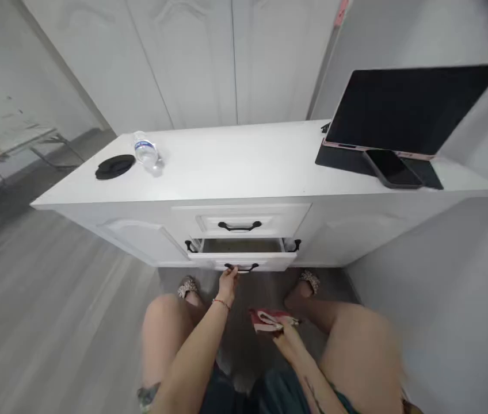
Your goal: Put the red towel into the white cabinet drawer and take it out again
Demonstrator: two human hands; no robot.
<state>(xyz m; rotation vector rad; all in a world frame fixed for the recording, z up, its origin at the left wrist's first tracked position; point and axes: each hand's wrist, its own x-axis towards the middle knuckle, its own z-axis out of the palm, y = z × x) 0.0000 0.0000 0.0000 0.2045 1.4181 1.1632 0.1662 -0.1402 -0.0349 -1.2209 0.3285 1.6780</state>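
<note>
Red and white, the folded thing (266, 321) pinched in the right hand's (286, 333) fingers stays unclear; left hand (228, 283) fingers curl around the lower drawer's handle (241, 268). Bottle (145, 150) label unreadable.

Water bottle (145, 150), black lid (115, 167), tablet (408, 109), phone (393, 168) on cabinet top (244, 161).

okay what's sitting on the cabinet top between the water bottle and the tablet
Nothing: in the head view the white cabinet top is bare between the water bottle and the tablet.
</note>
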